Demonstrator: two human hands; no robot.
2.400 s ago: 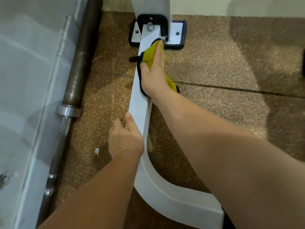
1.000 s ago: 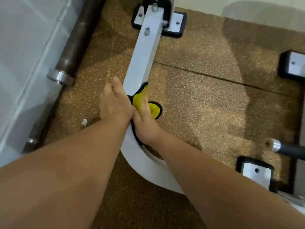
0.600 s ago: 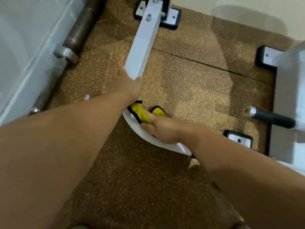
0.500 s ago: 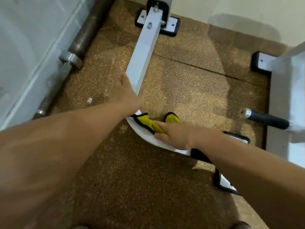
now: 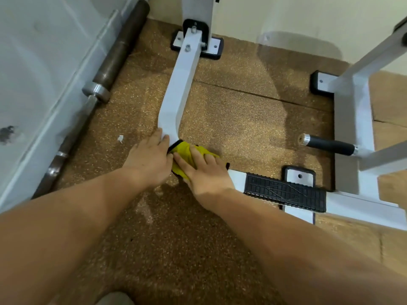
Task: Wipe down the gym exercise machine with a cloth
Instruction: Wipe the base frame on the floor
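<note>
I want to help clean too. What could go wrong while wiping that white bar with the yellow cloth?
The right hand presses the yellow cloth right beside the left hand, so fingers might get bumped. Wiping toward the black ribbed pad could snag the cloth. The barbell lying by the wall could trip someone stepping back.

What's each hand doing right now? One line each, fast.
Left hand: open, fingers resting on the white bar.
Right hand: open, flat fingers pressing the yellow cloth onto the bar.
</note>
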